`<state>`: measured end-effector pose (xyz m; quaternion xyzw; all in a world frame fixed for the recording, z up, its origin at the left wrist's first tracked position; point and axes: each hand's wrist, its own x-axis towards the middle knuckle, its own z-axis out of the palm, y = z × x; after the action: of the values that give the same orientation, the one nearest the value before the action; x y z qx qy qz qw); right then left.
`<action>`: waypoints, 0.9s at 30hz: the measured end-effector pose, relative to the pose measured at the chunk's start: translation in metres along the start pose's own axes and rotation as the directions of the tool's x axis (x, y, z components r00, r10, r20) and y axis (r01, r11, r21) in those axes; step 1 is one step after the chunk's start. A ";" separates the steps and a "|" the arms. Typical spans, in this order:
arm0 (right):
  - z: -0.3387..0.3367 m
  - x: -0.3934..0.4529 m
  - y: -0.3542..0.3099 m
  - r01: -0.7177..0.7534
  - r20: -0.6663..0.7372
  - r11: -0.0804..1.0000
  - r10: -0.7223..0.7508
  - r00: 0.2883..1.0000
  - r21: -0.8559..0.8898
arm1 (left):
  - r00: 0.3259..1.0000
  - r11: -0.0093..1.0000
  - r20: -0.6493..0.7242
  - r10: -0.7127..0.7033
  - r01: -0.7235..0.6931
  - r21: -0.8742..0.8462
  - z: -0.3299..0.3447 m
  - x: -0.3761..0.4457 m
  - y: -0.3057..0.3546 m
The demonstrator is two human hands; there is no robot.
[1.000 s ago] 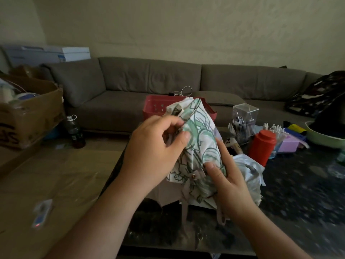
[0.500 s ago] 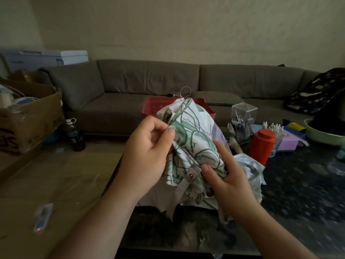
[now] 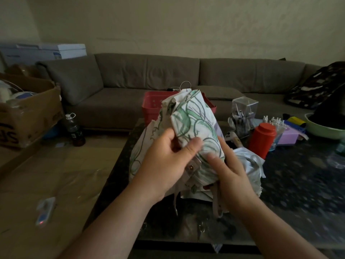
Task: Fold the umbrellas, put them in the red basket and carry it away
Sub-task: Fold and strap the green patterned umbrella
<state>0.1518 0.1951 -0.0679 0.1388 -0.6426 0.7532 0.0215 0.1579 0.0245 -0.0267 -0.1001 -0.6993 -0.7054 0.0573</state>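
Observation:
A white umbrella with a green leaf print [image 3: 192,124] is bunched up above the dark table, with both hands on it. My left hand [image 3: 168,163] pinches a fold of its cloth between thumb and fingers. My right hand [image 3: 229,171] grips the lower bundle from the right, thumb pressed on the fabric. A beige closing strap with a snap button [image 3: 191,168] shows between the hands. A second pale umbrella [image 3: 250,161] lies on the table behind my right hand. The red basket [image 3: 151,105] stands at the table's far edge, mostly hidden by the cloth.
On the dark table [image 3: 298,184] to the right stand a red canister [image 3: 262,139], a clear pen box [image 3: 242,114], a purple box [image 3: 288,136] and a green bowl [image 3: 324,128]. A grey sofa [image 3: 149,75] runs behind. A cardboard box [image 3: 28,113] and bottle [image 3: 74,129] sit left.
My left hand has slid down the cloth toward the right hand, drawing the fold across. The strap's snap button has come into view between the hands. The camera has shifted slightly.

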 end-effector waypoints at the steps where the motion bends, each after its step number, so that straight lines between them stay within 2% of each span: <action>1: 0.000 0.002 -0.001 -0.040 -0.001 0.995 0.040 0.999 0.087 | 0.999 0.994 0.045 -0.016 0.011 0.104 0.001 -0.003 -0.004; 3: 0.000 0.004 -0.003 -0.091 -0.027 0.979 0.097 0.995 0.181 | 0.993 0.972 0.103 -0.051 0.026 0.234 0.005 -0.008 -0.010; 6: -0.002 0.005 -0.009 -0.111 -0.005 0.969 0.115 0.993 0.219 | 0.995 0.977 0.086 -0.050 0.031 0.211 0.004 -0.008 -0.015; 9: -0.003 0.004 -0.013 -0.098 0.012 0.969 0.097 0.995 0.225 | 0.999 0.981 0.020 0.031 -0.034 0.192 0.002 -0.005 -0.013; 13: 0.000 0.007 -0.012 -0.210 -0.033 0.915 0.235 0.971 0.344 | 0.998 0.983 0.018 0.060 -0.063 0.175 0.010 -0.008 -0.013; 19: 0.001 0.009 -0.014 -0.352 0.040 0.863 0.363 0.931 0.362 | 0.999 0.994 0.009 0.044 -0.044 0.099 0.022 -0.011 -0.017; 22: -0.003 0.009 -0.015 -0.349 0.082 0.862 0.344 0.935 0.367 | 0.997 0.990 0.009 0.077 -0.078 0.121 0.022 -0.012 -0.020; 27: -0.003 0.011 -0.017 -0.309 0.057 0.923 0.305 0.951 0.227 | 0.992 0.979 0.005 0.123 -0.122 0.160 0.021 -0.012 -0.021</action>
<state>0.1445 0.1994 -0.0494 0.0458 -0.5635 0.8161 -0.1197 0.1666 0.0445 -0.0500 -0.1363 -0.7461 -0.6423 0.1102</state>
